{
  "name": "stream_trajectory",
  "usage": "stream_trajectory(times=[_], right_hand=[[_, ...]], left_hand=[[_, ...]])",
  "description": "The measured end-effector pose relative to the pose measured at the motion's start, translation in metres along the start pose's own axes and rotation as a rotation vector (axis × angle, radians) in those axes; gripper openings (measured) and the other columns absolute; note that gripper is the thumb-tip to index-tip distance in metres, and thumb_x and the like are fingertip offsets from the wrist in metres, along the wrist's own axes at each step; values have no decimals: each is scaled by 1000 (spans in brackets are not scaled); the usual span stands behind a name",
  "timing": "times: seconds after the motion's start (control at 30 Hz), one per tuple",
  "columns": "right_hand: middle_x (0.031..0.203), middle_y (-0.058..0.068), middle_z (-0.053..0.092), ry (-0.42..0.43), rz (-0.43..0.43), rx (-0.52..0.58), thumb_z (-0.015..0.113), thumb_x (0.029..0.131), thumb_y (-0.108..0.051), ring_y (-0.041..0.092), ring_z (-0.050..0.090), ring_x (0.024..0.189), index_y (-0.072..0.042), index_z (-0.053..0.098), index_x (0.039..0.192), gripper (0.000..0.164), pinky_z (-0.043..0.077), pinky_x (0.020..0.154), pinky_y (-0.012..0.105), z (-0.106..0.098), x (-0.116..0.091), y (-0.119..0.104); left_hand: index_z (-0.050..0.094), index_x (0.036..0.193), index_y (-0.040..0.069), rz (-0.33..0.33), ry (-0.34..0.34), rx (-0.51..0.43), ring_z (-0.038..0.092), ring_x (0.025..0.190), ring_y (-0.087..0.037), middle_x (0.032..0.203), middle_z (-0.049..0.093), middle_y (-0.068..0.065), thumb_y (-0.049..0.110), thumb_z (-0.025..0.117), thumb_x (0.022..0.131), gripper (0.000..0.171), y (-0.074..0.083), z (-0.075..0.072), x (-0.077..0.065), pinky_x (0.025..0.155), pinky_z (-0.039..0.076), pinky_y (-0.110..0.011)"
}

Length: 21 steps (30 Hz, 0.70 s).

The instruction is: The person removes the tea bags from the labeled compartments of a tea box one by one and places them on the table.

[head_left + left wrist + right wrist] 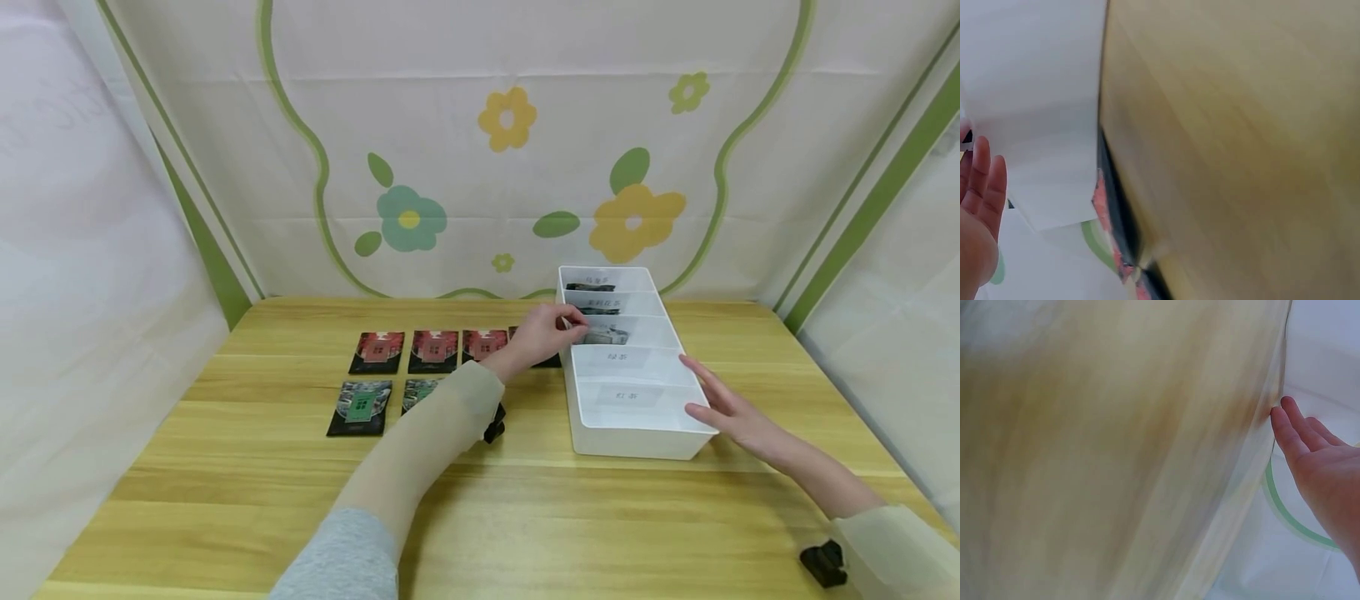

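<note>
A white divided box [637, 443] with labelled compartments stands on the table, right of the middle. My left hand [543, 335] reaches over its left wall and pinches a pale tea packet [606, 335] at the third compartment from the back. In the left wrist view, a small bit of the packet [967, 141] shows at the fingertips of the left hand [980, 212]. My right hand [738, 421] rests its fingertips on the box's right rim, fingers fairly straight. Dark packets [591, 287] lie in the two rear compartments; the two front ones show only labels.
Left of the box lies a row of red-and-black tea packets [377, 352], the rightmost partly behind my left hand. Nearer me are green-and-black packets [360, 408], partly covered by my left forearm. A flowered curtain [450, 125] hangs behind the wooden table [225, 500].
</note>
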State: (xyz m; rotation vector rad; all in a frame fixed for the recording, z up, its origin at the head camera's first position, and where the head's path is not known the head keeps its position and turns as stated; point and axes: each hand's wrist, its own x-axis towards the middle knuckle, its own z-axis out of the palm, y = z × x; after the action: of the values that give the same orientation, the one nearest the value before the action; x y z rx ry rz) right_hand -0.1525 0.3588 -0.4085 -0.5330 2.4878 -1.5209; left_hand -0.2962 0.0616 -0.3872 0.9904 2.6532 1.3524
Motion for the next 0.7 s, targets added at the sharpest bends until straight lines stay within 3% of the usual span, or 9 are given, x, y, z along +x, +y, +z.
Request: stream_trajectory(times=[0.23,0.33,0.43,0.5,0.57,0.67,0.7], right_hand=[[156,27,-9,3,8,-6,48,102,-7,61,-3,133,-17,4,158,72,24,89,2,0,-1,-2],[157,25,-9,8,40,-25,48,102,-10,60,-3,134,-19,4,158,71,20,97,8,0,-1,-2],[157,25,-11,8,44,-14,47,103,-10,60,-6,134,-18,2,158,71,11,111,31,0,-1,-2],[157,26,-11,13,39,-15,47,103,-9,60,-6,134,-18,3,158,71,11,111,27,0,-1,-1],[157,26,-13,10,29,5,46,103,-7,60,-9,134,-17,2,158,71,5,112,42,0,-1,-1],[157,25,-13,12,30,11,46,103,-7,60,-9,133,-17,2,158,72,3,113,48,0,-1,0],[157,25,-13,10,28,17,46,103,-7,60,-10,133,-17,1,158,72,0,109,57,0,-1,-1]], left_hand=[[73,99,14,23,60,-115,54,72,-12,89,64,8,20,67,94,10,17,-14,-4,59,46,-23],[73,100,12,48,87,-174,54,74,-12,86,64,6,18,68,94,10,24,-20,-5,61,47,-22],[72,102,9,99,104,-219,55,73,-12,84,64,3,15,67,94,11,30,-27,-7,62,47,-22],[72,102,8,130,108,-239,57,71,-14,82,65,2,14,66,94,11,35,-32,-8,61,48,-23],[72,102,7,154,104,-254,59,71,-17,81,65,1,13,66,94,12,38,-37,-10,62,50,-24],[72,103,6,165,89,-245,61,69,-17,81,66,1,13,66,94,12,43,-44,-14,63,51,-25],[71,103,6,172,83,-236,61,69,-16,82,66,0,13,65,95,13,44,-47,-15,64,52,-25]])
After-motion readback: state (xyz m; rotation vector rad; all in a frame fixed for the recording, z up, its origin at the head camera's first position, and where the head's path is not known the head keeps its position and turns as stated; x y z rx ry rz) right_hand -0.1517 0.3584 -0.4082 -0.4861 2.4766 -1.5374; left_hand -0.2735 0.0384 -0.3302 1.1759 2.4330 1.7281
